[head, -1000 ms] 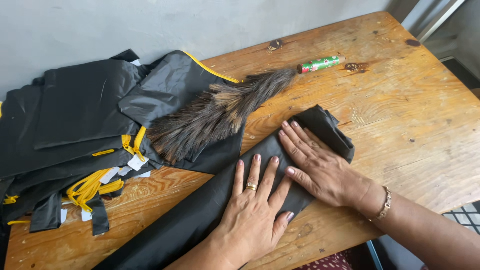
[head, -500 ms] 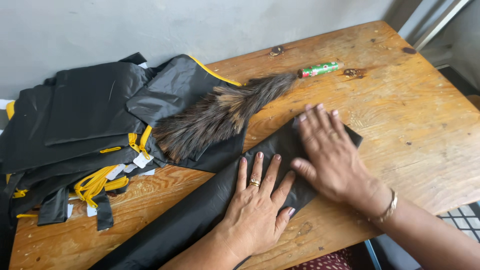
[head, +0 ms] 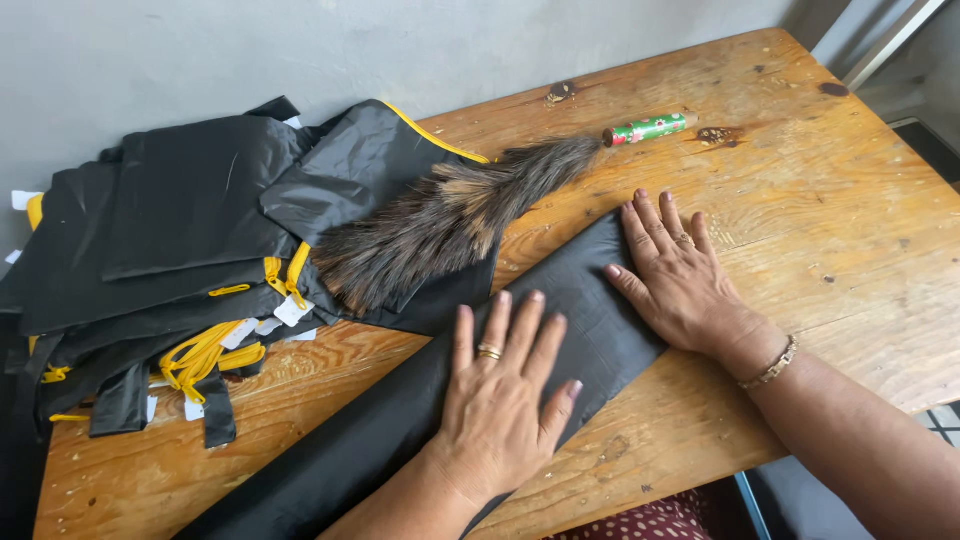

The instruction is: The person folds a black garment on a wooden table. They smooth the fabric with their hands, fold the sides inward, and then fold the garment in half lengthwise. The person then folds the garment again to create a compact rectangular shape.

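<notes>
A long folded strip of black fabric [head: 400,420] lies diagonally across the wooden table [head: 820,190]. My left hand [head: 505,390] presses flat on its middle, fingers spread, a ring on one finger. My right hand [head: 680,275] lies flat over the strip's upper right end, palm down, with a ring and a bracelet at the wrist. Just beyond the hands rests a brown feather duster [head: 440,220] with a green patterned handle [head: 645,128].
A pile of black fabric pieces with yellow trim and straps [head: 180,230] covers the table's left side, with small white tags among them. A grey wall runs behind the table. The table's near edge is close to my body.
My right hand has slid up and to the right along the strip to its end. The left hand has stayed pressed on the middle.
</notes>
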